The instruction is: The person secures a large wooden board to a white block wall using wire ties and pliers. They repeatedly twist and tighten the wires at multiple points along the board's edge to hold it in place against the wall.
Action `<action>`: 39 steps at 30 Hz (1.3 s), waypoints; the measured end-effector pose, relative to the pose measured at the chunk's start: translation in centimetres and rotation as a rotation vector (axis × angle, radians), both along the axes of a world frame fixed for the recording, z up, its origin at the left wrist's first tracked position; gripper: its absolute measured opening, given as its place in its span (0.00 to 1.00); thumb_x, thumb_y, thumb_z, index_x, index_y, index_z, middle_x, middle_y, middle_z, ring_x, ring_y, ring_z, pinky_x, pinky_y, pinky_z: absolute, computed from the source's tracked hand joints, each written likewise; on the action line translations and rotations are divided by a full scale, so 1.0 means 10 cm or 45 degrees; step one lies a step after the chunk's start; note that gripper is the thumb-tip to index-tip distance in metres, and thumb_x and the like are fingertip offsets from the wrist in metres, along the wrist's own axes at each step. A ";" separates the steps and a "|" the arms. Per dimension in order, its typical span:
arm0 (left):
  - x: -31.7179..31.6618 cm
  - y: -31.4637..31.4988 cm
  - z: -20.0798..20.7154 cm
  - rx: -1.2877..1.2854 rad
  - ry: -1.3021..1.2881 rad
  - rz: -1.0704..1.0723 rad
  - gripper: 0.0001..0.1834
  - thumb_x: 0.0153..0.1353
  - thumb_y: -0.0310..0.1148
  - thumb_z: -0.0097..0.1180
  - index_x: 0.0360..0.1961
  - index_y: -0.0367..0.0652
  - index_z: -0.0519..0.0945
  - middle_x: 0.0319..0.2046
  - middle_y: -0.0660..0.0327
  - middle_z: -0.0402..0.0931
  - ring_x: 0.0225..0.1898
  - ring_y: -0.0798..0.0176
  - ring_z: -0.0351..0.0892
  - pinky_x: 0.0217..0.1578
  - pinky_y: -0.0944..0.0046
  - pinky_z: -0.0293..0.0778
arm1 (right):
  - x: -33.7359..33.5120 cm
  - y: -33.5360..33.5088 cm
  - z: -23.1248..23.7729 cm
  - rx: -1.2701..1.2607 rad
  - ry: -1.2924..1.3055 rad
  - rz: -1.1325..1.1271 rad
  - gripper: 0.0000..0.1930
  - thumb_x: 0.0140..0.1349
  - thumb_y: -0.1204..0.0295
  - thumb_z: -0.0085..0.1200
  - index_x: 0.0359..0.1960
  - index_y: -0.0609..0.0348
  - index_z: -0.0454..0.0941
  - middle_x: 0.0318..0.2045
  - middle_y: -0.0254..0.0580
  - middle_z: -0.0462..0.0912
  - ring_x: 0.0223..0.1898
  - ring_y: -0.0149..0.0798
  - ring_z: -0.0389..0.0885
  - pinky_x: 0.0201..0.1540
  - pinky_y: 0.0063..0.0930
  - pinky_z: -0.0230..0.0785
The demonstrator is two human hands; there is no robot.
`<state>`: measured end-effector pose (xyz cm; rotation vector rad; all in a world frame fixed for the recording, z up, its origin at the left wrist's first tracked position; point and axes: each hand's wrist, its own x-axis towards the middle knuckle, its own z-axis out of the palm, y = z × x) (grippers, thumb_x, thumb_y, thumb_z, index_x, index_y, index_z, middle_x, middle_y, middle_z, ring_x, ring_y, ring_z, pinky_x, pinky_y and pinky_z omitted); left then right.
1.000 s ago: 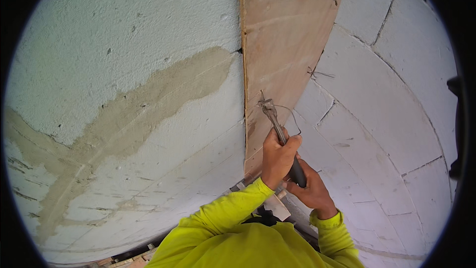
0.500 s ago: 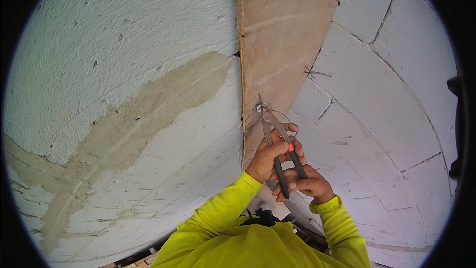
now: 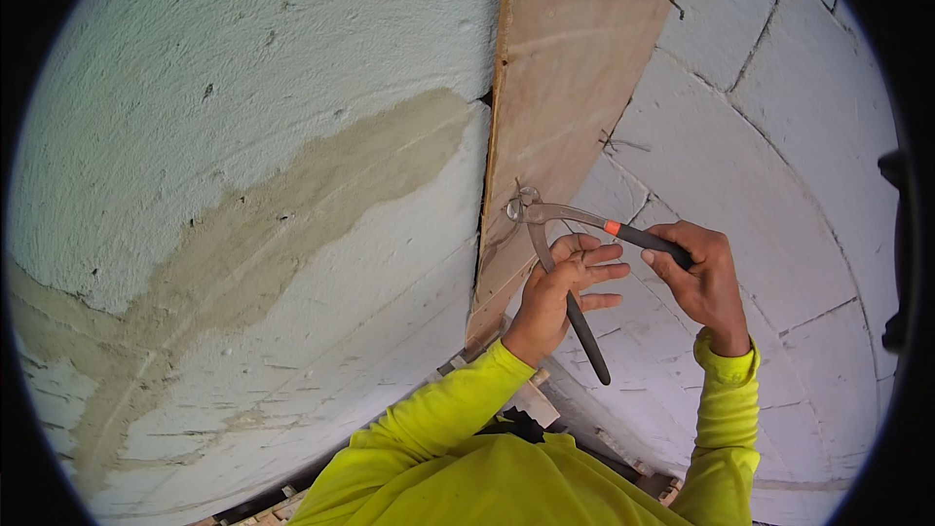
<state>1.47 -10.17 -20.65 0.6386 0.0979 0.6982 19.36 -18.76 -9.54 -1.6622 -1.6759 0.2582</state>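
A pair of end-cutting pincers (image 3: 577, 212) has its steel jaws at a twist of thin wire (image 3: 520, 187) on the plywood board (image 3: 560, 88). Its handles are spread wide. One black grip with an orange band lies in my right hand (image 3: 703, 273), whose fingers wrap round its end. The other handle points down across my left hand (image 3: 563, 292). There the thumb lies over that handle while the other fingers stretch out to the right. Whether the jaws bite the wire is too small to tell.
A white wall with a grey mortar patch (image 3: 321, 185) rises left of the board. Pale blockwork (image 3: 740, 175) with open joints runs along the right. More wire ends (image 3: 623, 142) stick out at the board's edge and near the top. Wood pieces (image 3: 541, 399) lie low between the walls.
The pincers' handles have opened apart. My right hand has swung up and right with one handle, and my left hand's fingers have straightened. The jaws remain at the wire.
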 end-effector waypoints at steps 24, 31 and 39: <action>0.45 0.02 -0.13 0.056 0.225 0.598 0.05 0.69 0.24 0.39 0.42 0.42 0.68 0.35 0.59 0.71 0.40 0.61 0.78 0.46 0.57 0.78 | -0.35 0.07 -1.06 -0.225 -0.057 0.006 0.45 0.38 0.82 0.63 0.65 0.72 0.60 0.42 0.59 0.74 0.42 0.56 0.77 0.45 0.44 0.73; 0.00 0.27 -0.34 0.518 0.349 0.348 0.11 0.67 0.28 0.52 0.49 0.40 0.72 0.45 0.58 0.77 0.46 0.67 0.79 0.48 0.63 0.79 | -0.43 0.13 -1.41 -0.067 0.194 0.136 0.40 0.43 0.83 0.57 0.64 0.72 0.62 0.44 0.59 0.77 0.45 0.57 0.81 0.50 0.39 0.75; -0.49 0.87 -0.42 1.423 0.626 0.321 0.41 0.63 0.61 0.58 0.63 0.35 0.70 0.64 0.49 0.67 0.65 0.52 0.68 0.66 0.52 0.62 | -0.32 0.61 -1.62 0.235 0.211 0.434 0.37 0.45 0.81 0.59 0.62 0.70 0.64 0.46 0.58 0.77 0.43 0.55 0.81 0.50 0.39 0.75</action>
